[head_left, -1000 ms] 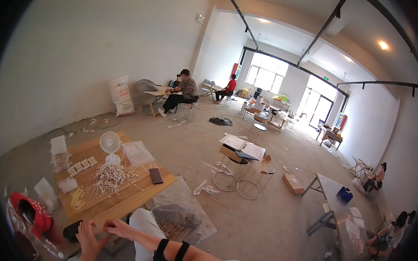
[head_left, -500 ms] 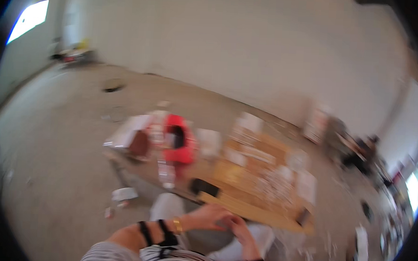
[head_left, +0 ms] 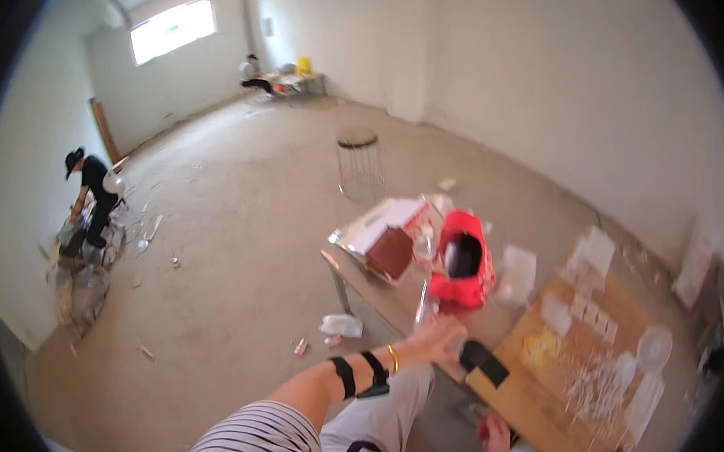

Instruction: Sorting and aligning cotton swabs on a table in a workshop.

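Note:
My left hand (head_left: 436,339), with a gold bangle at its wrist, reaches over the near edge of the table. Its fingers are blurred, so their grip is unclear. Just behind it is a clear plastic bottle (head_left: 423,301), partly hidden by the hand. A black phone (head_left: 484,362) lies to the right of the fingers. Lower down, my right hand (head_left: 494,436) is near my lap, below the wooden board's edge. Its fingers are curled; a small pale thing at the fingertips is too unclear to name.
The wooden board (head_left: 525,390) carries white sticks (head_left: 595,394), a yellow bag (head_left: 541,348) and clear round lids (head_left: 654,348). A red bag (head_left: 459,292) stands behind my left hand. A stool (head_left: 357,156) is beyond the table. One person (head_left: 98,192) bends at the left; another (head_left: 251,71) sits far back.
My hands, together before, are now apart: the left has reached forward to the table by the bottle and phone, the right stays low. The view has swung left, bringing two people into sight.

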`<state>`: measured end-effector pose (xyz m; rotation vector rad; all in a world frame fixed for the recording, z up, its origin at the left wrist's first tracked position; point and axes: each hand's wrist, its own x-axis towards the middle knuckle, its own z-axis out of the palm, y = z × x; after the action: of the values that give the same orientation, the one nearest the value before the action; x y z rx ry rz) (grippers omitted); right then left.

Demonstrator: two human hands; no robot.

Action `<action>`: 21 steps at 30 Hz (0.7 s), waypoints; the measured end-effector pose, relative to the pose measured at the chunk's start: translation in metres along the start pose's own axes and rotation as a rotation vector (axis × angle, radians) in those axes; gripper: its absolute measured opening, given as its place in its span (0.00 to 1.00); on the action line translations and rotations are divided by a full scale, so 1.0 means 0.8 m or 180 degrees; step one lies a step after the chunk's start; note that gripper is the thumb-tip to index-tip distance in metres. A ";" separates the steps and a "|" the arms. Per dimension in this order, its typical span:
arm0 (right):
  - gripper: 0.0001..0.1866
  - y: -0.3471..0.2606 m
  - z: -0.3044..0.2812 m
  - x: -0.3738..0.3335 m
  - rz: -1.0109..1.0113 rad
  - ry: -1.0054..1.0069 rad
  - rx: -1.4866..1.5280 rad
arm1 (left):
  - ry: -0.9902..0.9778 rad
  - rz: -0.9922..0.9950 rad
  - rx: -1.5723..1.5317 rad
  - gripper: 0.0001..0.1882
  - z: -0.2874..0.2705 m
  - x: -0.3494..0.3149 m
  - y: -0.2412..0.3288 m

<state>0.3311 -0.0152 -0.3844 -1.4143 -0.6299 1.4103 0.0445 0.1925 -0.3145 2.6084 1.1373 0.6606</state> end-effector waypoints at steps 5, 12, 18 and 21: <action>0.13 -0.005 0.028 0.014 0.0194 -0.0481 -0.0077 | -0.0060 -0.0311 0.0488 0.33 0.025 -0.004 -0.095; 0.14 0.003 0.011 0.008 0.0326 -0.0549 -0.0019 | -0.0906 -0.0242 0.0753 0.36 0.056 0.019 -0.083; 0.16 0.016 -0.005 0.014 0.0367 -0.0542 -0.0021 | -0.1044 -0.0164 0.0776 0.39 0.074 0.041 -0.082; 0.15 0.020 -0.002 0.016 0.0385 -0.0505 -0.0061 | -0.1018 -0.0060 0.0534 0.39 0.078 0.054 -0.087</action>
<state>0.3306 -0.0101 -0.4039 -1.3839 -0.6694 1.6280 0.0561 0.2701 -0.3814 2.7063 1.1551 0.1381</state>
